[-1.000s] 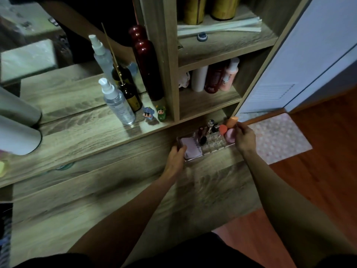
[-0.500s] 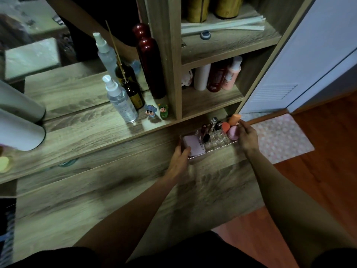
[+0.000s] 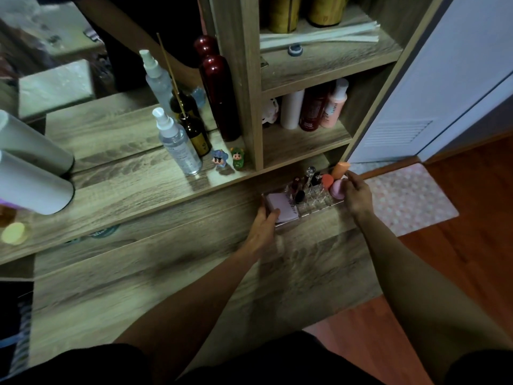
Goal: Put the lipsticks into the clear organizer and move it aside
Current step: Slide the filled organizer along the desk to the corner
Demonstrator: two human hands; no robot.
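Several lipsticks [image 3: 301,187] are standing in the clear organizer [image 3: 316,202], which is sitting on the wooden desk [image 3: 166,273] just below the shelf unit [image 3: 305,143]. Left hand [image 3: 263,229] is gripping its left end beside the lilac compact [image 3: 281,207]; right hand [image 3: 356,194] is clasping the right end by the pink sponge [image 3: 336,188].

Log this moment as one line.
stage: moving organizer | left hand: grips clear organizer left end | right hand: grips right end | lipsticks: upright in slots | surface: wooden desk
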